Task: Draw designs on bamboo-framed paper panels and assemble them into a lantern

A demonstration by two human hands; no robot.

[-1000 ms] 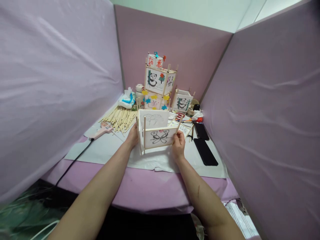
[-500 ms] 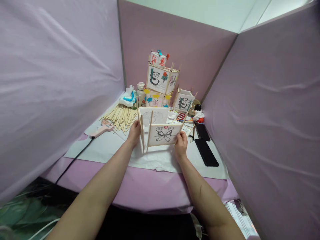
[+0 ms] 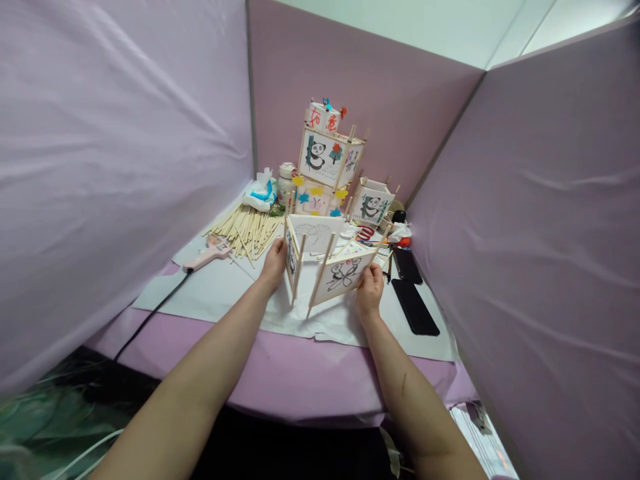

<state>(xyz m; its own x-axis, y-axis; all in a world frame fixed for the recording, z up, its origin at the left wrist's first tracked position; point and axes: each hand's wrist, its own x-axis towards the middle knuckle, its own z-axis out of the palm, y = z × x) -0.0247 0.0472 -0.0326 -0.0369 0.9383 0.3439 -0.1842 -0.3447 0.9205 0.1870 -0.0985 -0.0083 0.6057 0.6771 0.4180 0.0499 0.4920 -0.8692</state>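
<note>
A frame of thin wooden sticks and white drawn panels stands over the white paper sheet, its front panels spread apart. My left hand (image 3: 274,264) grips the edge of the narrow left panel (image 3: 293,261). At the other side, my right hand (image 3: 371,288) is closed on the right end of the front panel (image 3: 342,276), which shows a black drawing with a small red mark. Behind, the back panel (image 3: 316,235) bears a faint curved line drawing. A gap separates the upright sticks at the front. Both hands' fingertips are partly hidden by the panels.
A tiered panda lantern (image 3: 326,159) and a smaller panda box (image 3: 373,203) stand behind. Loose sticks (image 3: 246,228) and a pink corded glue gun (image 3: 210,255) lie left. Right are two black flat objects (image 3: 415,307) (image 3: 407,265). Fabric walls enclose the table.
The front panel has swung out from the left panel, widening the gap between their sticks. My right hand has moved slightly right with it. The view has shifted a little.
</note>
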